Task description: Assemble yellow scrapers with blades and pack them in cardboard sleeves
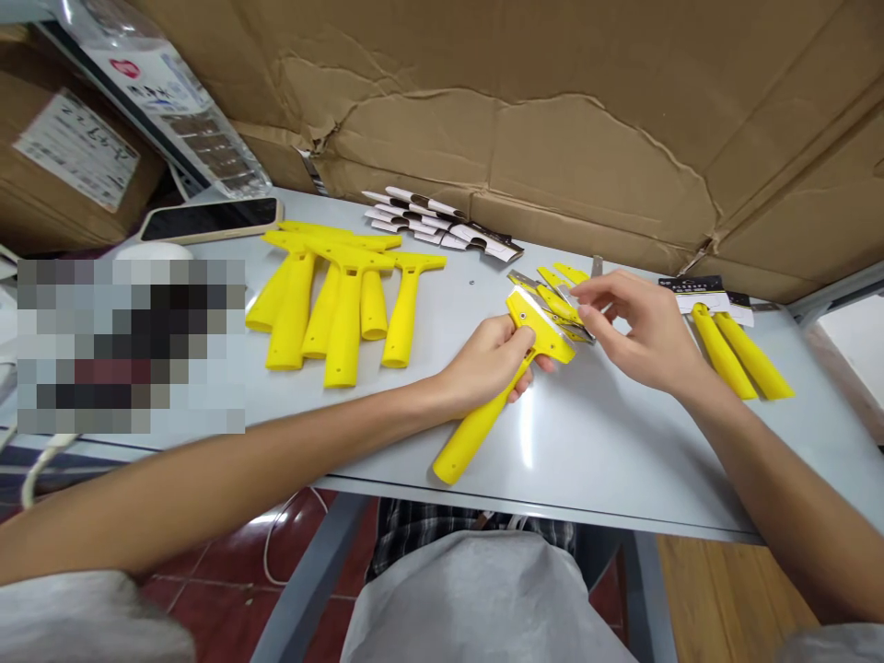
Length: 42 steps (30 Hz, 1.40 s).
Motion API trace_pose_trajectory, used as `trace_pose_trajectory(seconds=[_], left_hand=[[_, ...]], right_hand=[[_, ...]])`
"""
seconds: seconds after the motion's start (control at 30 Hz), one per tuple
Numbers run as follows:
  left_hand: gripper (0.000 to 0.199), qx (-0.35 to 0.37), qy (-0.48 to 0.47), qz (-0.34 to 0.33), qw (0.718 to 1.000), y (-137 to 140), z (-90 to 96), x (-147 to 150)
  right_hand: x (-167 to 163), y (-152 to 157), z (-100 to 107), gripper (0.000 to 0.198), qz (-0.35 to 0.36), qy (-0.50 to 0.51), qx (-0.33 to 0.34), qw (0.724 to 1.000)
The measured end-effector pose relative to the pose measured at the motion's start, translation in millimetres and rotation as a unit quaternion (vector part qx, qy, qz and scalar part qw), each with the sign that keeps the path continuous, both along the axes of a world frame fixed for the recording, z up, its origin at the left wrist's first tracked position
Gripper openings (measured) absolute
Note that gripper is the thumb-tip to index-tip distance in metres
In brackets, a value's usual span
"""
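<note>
My left hand (pixel 492 364) is closed around the neck of a yellow scraper (pixel 476 433), its thumb pressed on the head. The handle slants toward the table's front edge, and a metal strip runs along the head. Just right of that head is my right hand (pixel 639 327), thumb and index finger curled toward each other in a pinch. Anything between those fingertips is too small to make out. Behind the scraper head lies a pile of yellow and metal head pieces (pixel 552 299), partly hidden by my right hand.
Several yellow T-shaped handles (pixel 342 327) lie at left, near a phone (pixel 211 219). White-and-black cards (pixel 442 224) are stacked at the back. Two yellow handles (pixel 736 350) with carded heads lie right. Cardboard (pixel 552 138) walls the back edge. A pixelated patch hides the left side.
</note>
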<state>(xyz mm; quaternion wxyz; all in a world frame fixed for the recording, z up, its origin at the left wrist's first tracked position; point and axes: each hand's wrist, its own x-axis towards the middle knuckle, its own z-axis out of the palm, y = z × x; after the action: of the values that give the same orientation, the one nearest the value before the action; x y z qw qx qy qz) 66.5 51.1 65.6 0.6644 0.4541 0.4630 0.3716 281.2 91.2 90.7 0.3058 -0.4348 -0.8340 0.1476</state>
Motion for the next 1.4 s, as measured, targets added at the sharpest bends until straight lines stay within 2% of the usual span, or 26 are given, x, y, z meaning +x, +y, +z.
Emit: trace_pose_trajectory(seconds=[0.07, 0.13, 0.23, 0.3, 0.4, 0.5, 0.63, 0.8, 1.03, 1.2, 1.3, 1.4], left_hand=[[0.017, 0.001, -0.004, -0.001, 1.000, 1.3, -2.3, -0.4], [0.016, 0.001, 0.000, 0.002, 1.000, 2.5, -3.7, -0.5], [0.015, -0.004, 0.019, 0.021, 1.000, 4.3, -1.0, -1.0], [0.016, -0.005, 0.035, 0.033, 0.999, 6.8, 4.7, -3.1], [0.018, 0.012, 0.042, 0.055, 0.998, 13.1, 16.7, -9.4], [0.016, 0.044, 0.021, 0.113, 0.992, 19.7, 26.9, -16.9], [0.016, 0.070, 0.004, 0.145, 0.987, 24.1, 30.5, -22.2], [0.007, 0.058, 0.012, 0.126, 0.990, 23.6, 26.8, -21.3], [0.010, 0.039, 0.026, 0.088, 0.995, 19.5, 22.8, -16.8], [0.014, 0.055, 0.037, 0.077, 0.995, 17.8, 19.6, -16.1], [0.017, 0.038, 0.052, 0.067, 0.996, 15.7, 22.6, -14.2], [0.018, 0.017, 0.066, 0.053, 0.996, 12.5, 24.3, -10.6]], right_hand=[[19.9, -0.5, -10.3, 0.030, -0.042, -0.002, -0.005, 0.999], [39.8, 3.0, -20.3, 0.028, -0.084, -0.042, 0.023, 0.995], [60.7, 12.8, -29.6, 0.027, -0.094, -0.117, 0.072, 0.986], [67.4, 18.9, -32.2, 0.028, -0.091, -0.135, 0.077, 0.984], [70.0, 23.3, -34.0, 0.029, -0.086, -0.149, 0.058, 0.983], [68.8, 23.0, -36.2, 0.028, -0.085, -0.167, 0.028, 0.982], [65.2, 21.6, -39.5, 0.026, -0.066, -0.174, -0.018, 0.982], [61.6, 21.7, -43.7, 0.028, -0.076, -0.165, -0.037, 0.983], [60.3, 21.6, -48.6, 0.027, -0.074, -0.151, -0.046, 0.985], [65.0, 24.2, -45.4, 0.023, -0.079, -0.152, -0.039, 0.984], [69.0, 26.0, -41.3, 0.019, -0.087, -0.148, -0.032, 0.985], [69.6, 25.4, -38.5, 0.013, -0.079, -0.134, -0.059, 0.986]])
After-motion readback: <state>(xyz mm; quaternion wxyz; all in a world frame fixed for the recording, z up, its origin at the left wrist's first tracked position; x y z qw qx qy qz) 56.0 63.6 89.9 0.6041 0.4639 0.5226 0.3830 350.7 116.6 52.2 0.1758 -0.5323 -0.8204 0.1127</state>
